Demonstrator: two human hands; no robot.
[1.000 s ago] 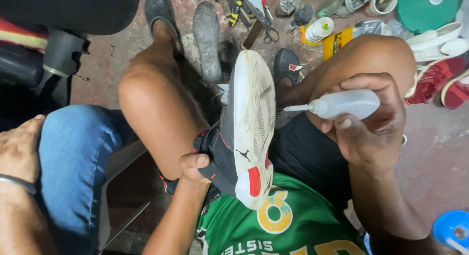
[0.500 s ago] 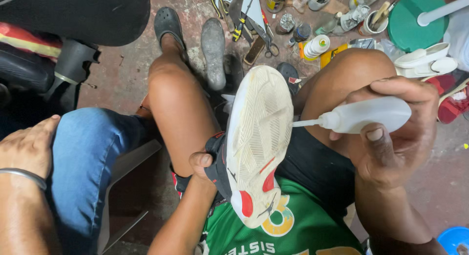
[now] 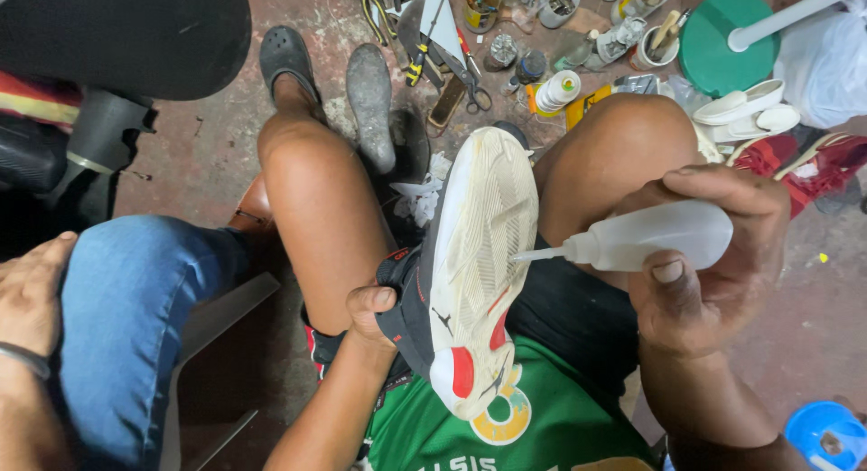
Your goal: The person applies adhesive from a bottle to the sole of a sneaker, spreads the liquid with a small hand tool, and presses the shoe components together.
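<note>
- Shoe (image 3: 474,263) held sole-up between the bare knees, over the green shirt (image 3: 533,426); landmark for all below.
- Left hand (image 3: 372,307) at the shoe's left edge, fingers wrapped around the dark upper, thumb on top.
- Right hand (image 3: 713,254) right of the shoe, fingers closed around a clear squeeze bottle (image 3: 655,239); thin nozzle touching the sole's right rim near mid-length.
- Beyond the shoe's toe, on the floor: grey sole (image 3: 370,101), black clog (image 3: 284,60) on a foot, scissors (image 3: 470,74), pliers with yellow grips, small jars and cans.
- Far right of the shoe: green round base (image 3: 722,46) with white pole, white soles (image 3: 745,110), red shoe (image 3: 813,168).
- Left of the shoe: another person's jeans-clad leg (image 3: 126,317) and hand (image 3: 32,290) resting on it.
- Lower right of the shoe: blue tub (image 3: 826,435) at the frame corner.
- Nothing between nozzle and sole.
</note>
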